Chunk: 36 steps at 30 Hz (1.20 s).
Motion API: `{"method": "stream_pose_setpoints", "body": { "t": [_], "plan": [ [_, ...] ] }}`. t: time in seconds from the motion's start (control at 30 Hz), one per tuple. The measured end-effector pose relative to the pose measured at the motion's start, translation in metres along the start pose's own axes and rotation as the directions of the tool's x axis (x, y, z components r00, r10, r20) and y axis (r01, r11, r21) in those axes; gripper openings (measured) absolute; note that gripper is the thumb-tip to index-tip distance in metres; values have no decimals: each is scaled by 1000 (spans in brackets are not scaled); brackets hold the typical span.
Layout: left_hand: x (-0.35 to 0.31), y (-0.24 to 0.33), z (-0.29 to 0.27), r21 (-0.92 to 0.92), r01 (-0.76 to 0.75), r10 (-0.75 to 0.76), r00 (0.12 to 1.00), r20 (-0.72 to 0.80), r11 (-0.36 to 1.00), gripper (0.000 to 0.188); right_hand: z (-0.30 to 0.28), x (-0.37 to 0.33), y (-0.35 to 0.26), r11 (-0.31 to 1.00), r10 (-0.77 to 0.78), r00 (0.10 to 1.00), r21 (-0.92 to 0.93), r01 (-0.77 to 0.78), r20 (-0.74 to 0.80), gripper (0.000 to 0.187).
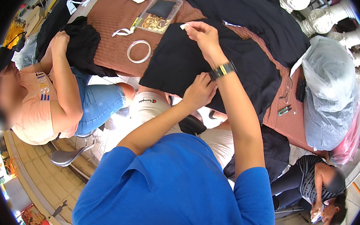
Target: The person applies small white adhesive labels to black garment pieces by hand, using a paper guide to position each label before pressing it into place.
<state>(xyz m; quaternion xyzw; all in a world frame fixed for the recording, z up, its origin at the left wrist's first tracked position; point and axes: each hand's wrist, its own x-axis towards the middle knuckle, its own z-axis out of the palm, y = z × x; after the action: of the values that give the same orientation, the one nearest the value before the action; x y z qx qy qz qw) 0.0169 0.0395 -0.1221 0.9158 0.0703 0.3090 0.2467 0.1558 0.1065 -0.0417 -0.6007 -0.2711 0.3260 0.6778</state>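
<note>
A black garment (179,66) lies spread on the brown table (111,18) and hangs over its near edge. My right hand (203,35), with a watch on its wrist, pinches a small white tag (183,26) at the garment's far edge. My left hand (199,91) grips the black fabric at the table's near edge. Both forearms reach out from my blue shirt.
A clear plastic tray (159,14) with small golden parts, a white ring (138,51) and more black cloth (255,17) lie on the table. A clear plastic bag (329,94) stands at right. A person in a peach shirt (36,105) sits at left handling black fabric; another person (318,187) sits lower right.
</note>
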Motion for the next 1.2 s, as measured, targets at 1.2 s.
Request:
{"method": "stream_pose_setpoints", "body": {
  "t": [1.2],
  "plan": [
    [50,28,28,-471,69,-19,994,111,879,12,-162,-217,25,432,-475,875,-891,138,-94,30]
  ]
}}
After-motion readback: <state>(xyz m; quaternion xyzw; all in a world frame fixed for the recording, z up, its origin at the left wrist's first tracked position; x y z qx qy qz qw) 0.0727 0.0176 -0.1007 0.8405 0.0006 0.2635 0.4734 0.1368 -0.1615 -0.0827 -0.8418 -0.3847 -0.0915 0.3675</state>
